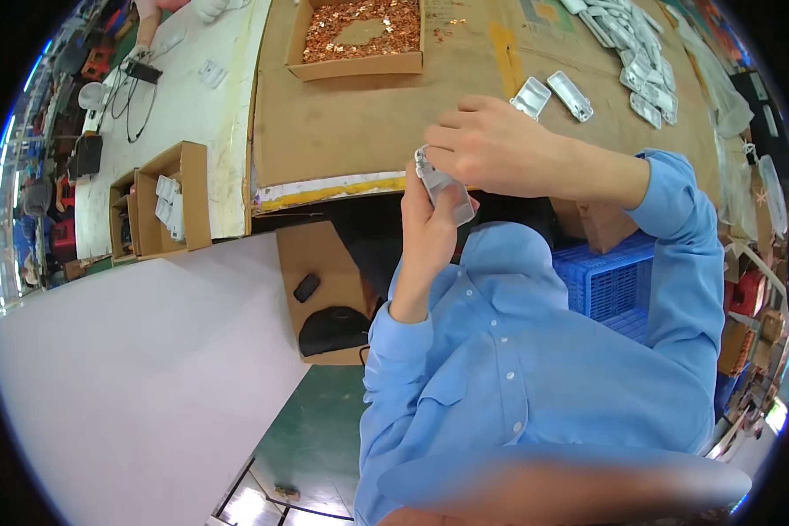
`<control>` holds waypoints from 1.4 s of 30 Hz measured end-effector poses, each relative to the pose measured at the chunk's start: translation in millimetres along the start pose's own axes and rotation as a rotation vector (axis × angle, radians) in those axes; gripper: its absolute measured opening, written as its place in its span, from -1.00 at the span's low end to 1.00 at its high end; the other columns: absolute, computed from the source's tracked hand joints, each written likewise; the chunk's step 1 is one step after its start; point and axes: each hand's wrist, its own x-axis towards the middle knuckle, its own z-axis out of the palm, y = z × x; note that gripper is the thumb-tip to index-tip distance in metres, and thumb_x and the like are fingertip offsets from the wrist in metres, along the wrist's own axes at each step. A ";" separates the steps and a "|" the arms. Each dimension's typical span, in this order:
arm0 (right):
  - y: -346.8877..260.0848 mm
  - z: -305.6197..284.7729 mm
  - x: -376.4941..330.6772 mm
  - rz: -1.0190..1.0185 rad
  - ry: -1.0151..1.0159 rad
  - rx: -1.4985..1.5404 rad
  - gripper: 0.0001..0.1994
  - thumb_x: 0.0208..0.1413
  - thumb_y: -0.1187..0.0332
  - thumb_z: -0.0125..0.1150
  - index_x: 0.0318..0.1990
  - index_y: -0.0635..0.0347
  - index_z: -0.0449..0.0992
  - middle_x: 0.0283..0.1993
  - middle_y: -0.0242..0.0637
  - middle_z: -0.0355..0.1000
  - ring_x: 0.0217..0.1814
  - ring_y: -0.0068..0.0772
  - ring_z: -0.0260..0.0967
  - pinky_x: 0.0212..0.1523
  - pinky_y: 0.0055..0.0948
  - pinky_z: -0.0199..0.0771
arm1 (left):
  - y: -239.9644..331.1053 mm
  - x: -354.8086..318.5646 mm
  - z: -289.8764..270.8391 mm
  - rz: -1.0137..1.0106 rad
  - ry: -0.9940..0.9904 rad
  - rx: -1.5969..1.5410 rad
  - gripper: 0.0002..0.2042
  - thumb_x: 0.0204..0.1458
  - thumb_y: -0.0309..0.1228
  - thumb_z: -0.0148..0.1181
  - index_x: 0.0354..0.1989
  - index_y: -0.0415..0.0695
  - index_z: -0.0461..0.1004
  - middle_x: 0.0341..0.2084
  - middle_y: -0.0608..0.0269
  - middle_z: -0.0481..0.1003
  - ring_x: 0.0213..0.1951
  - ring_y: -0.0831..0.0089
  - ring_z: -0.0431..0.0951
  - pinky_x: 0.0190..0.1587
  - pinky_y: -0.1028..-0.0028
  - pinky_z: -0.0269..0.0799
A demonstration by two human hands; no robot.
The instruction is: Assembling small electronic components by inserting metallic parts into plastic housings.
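Observation:
My left hand (427, 230) grips a small white plastic casing (450, 197) just off the table's near edge, with the thumb lying along it. Over the casing's upper end, my right hand (486, 145) is closed with its fingertips bent down against it. Whatever those fingertips pinch, if anything, is hidden behind them. Just beyond my right hand lie two white casings on the brown table: one open casing (531, 97) partly covered by the hand, and another casing (571, 95) to its right.
A cardboard tray (355, 68) of small copper-coloured metal pieces stands at the far middle. Many white casings (627, 44) are heaped far right. On the left are a box (197, 197) holding white parts and a white table (223, 96) with another person's hand. A blue crate (618, 289) sits below.

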 end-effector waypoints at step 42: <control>1.9 -7.5 -29.8 0.338 0.002 0.779 -0.80 -0.18 0.38 0.22 -0.53 0.28 0.31 -0.57 -0.10 0.31 -0.49 -0.12 0.31 -0.48 -0.21 0.26 | 9.5 -26.4 24.6 0.064 -0.067 0.253 -0.69 0.33 -0.30 -0.18 -0.12 -0.32 0.40 -0.43 0.10 0.57 -0.44 0.47 0.59 -0.39 0.52 0.51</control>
